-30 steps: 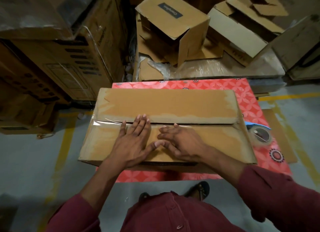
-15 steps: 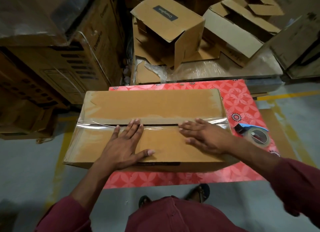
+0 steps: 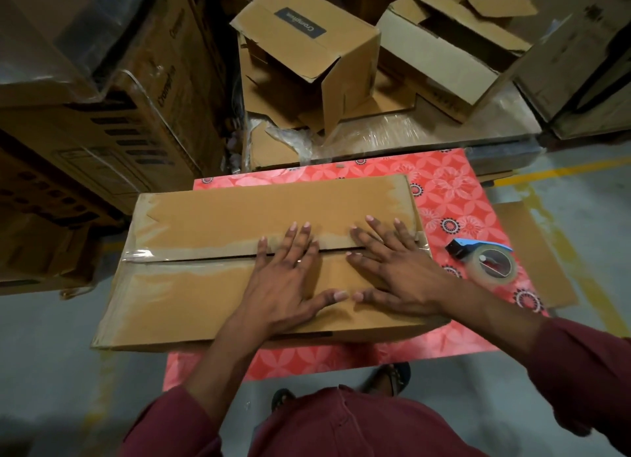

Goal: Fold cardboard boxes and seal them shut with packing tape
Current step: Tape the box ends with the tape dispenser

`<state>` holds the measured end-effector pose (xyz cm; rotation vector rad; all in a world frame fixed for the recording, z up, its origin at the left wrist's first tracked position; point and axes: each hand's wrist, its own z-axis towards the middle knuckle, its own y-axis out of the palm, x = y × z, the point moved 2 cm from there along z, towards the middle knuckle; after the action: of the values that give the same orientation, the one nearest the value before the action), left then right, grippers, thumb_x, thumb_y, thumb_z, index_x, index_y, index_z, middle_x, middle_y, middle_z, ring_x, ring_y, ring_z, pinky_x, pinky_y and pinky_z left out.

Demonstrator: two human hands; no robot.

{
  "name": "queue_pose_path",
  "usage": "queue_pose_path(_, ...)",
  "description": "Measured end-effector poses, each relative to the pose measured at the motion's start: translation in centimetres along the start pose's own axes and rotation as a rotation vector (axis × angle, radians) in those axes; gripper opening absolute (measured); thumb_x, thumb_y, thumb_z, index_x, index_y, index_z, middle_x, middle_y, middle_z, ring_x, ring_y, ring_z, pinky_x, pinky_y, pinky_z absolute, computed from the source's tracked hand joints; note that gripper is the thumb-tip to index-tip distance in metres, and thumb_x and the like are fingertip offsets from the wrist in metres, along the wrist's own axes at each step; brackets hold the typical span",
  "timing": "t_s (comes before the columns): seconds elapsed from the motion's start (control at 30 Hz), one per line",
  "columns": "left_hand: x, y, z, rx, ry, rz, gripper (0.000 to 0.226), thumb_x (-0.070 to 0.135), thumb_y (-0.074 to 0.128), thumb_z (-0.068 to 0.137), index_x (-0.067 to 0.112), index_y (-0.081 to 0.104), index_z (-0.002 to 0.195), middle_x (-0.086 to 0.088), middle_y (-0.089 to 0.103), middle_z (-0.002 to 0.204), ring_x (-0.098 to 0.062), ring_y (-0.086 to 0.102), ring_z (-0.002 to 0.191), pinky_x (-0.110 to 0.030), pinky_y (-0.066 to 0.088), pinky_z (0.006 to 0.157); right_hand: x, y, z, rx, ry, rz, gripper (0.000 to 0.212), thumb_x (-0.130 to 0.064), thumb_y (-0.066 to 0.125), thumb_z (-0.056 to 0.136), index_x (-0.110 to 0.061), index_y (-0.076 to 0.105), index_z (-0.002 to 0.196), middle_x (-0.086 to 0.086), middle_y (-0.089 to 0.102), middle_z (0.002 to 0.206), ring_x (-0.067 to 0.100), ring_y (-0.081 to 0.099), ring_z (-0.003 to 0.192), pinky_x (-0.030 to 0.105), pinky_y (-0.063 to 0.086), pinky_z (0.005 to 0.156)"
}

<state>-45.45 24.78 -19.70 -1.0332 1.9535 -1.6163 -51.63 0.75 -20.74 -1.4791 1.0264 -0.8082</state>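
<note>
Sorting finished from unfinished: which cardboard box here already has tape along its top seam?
The flat box on the red table, under both hands. The boxes behind it gape open, with no tape visible.

I see a table (image 3: 444, 190) covered in red floral cloth at the frame's centre. A long cardboard box (image 3: 211, 292) lies on it, overhanging its left edge, and a tape dispenser (image 3: 491, 263) sits at right, just beside the box.
</note>
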Motion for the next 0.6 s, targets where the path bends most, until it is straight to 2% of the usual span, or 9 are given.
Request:
queue_pose_path(0.07,1.5,0.3,1.0,-0.011,0.043,-0.005,0.121,0.099,-0.003,0.076,0.022,0.003,0.168,0.005,-0.021,0.173,-0.013,-0.026,0.157,-0.062,-0.006,0.126,0.7,-0.1,-0.4,0.078,0.021,-0.03,0.088,-0.081,0.009,0.096,-0.025,0.035,0.16,0.009,0.004,0.173,0.034,-0.012,0.158,0.067,0.003,0.123)
queue_pose_path(0.17,3.3,1.1,2.0,-0.037,0.088,0.004,0.118,0.099,0.003,0.08,0.021,-0.004,0.168,0.006,-0.023,0.172,-0.012,-0.028,0.156,-0.063,-0.006,0.125,1.8,0.2,-0.8,0.039,0.073,-0.118,0.09,-0.082,0.007,0.096,-0.026,0.032,0.161,0.01,0.007,0.172,0.037,-0.011,0.158,0.07,0.003,0.121)
queue_pose_path(0.27,4.4,1.6,2.7,-0.084,0.089,0.044,0.119,0.1,0.003,0.079,0.02,-0.011,0.167,0.006,-0.028,0.17,-0.013,-0.031,0.155,-0.065,-0.009,0.123,2.4,0.4,-1.2,-0.007,0.089,-0.123,0.093,-0.086,0.0,0.091,-0.033,0.02,0.164,0.014,-0.007,0.172,0.038,-0.021,0.155,0.07,-0.003,0.12)
queue_pose_path(0.37,5.2,1.3,2.7,-0.085,0.056,0.064,0.121,0.101,0.006,0.079,0.019,-0.015,0.165,0.004,-0.032,0.169,-0.016,-0.034,0.154,-0.065,-0.013,0.123,3.7,0.4,-2.3,0.047,0.131,-0.129,0.09,-0.087,0.007,0.091,-0.034,0.028,0.161,0.017,-0.008,0.171,0.041,-0.016,0.156,0.074,0.001,0.118)
queue_pose_path(0.47,7.0,1.2,3.0,-0.08,0.108,0.087,0.124,0.102,0.005,0.077,0.017,-0.014,0.166,0.002,-0.031,0.169,-0.018,-0.035,0.154,-0.066,-0.012,0.122,4.4,1.1,-3.5,0.019,0.167,-0.049,0.085,-0.087,0.001,0.091,-0.044,0.018,0.162,0.015,-0.021,0.169,0.04,-0.028,0.153,0.075,-0.008,0.116)
queue_pose_path(0.53,8.7,1.3,3.8,-0.082,0.144,0.092,0.127,0.103,0.005,0.077,0.014,-0.013,0.166,-0.001,-0.029,0.17,-0.017,-0.034,0.154,-0.066,-0.012,0.122,4.6,0.8,-3.6,0.078,0.166,0.003,0.082,-0.084,0.002,0.093,-0.043,0.018,0.162,0.014,-0.026,0.168,0.04,-0.029,0.152,0.075,-0.008,0.116)
queue_pose_path(0.6,9.9,1.2,4.5,-0.075,0.141,0.082,0.128,0.103,0.003,0.076,0.013,-0.014,0.165,-0.001,-0.031,0.17,-0.017,-0.034,0.154,-0.066,-0.013,0.122,4.9,0.3,-4.0,0.265,0.221,0.122,0.072,-0.075,0.015,0.101,-0.037,0.033,0.159,0.013,-0.014,0.172,0.039,-0.018,0.156,0.071,-0.001,0.12)
